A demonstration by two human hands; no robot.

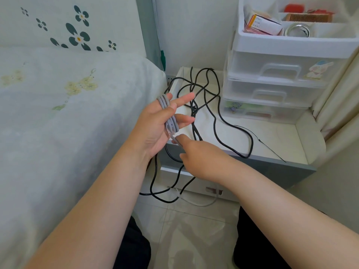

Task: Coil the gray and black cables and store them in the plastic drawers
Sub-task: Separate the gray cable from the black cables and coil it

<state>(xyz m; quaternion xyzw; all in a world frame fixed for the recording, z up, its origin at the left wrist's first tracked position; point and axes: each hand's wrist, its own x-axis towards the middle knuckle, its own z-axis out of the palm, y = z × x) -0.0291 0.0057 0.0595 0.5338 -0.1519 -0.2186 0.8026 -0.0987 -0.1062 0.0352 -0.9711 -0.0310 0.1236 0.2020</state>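
Note:
The gray cable is wound in several loops around the spread fingers of my left hand, which is held palm-up over the gap between bed and nightstand. Its clear plug end hangs at the lower edge of the coil. My right hand pinches the cable's loose end just below that plug. The black cable lies uncoiled in loose tangled loops on the nightstand top and spills over the front edge toward the floor. The plastic drawers stand at the back right of the nightstand, all shut.
A white nightstand with a gray front edge holds the drawers. An open tray on top of the drawer unit holds a box, a comb and a metal ring. The bed fills the left. A white cord lies on the tiled floor.

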